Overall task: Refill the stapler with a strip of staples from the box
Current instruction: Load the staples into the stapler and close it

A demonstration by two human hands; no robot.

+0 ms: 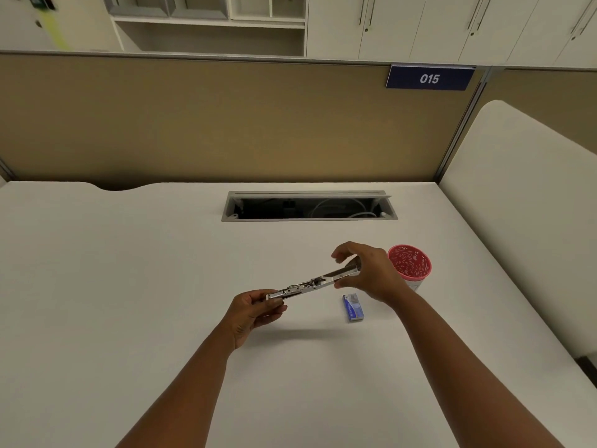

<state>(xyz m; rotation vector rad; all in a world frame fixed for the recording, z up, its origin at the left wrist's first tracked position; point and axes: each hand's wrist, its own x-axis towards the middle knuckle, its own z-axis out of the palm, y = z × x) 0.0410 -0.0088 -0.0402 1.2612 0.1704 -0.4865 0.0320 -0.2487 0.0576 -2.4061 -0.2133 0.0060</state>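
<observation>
— Head view: what are your hands doing?
— Your left hand [255, 307] and right hand [368, 273] close their fingers on the ends of the opened stapler [315, 283], above the white table [129, 286].
— And around you?
— The blue staple box [353, 307] lies just below your right hand, a pink cup [409, 263] beside it. An open cable hatch [309, 205] sits before the tan partition [193, 118], marked 015.

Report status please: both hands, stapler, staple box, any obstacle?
Left hand and right hand hold stapler by its ends, swung open, above desk. Staple box on desk, untouched. Red cup beside right hand, not blocking.
</observation>
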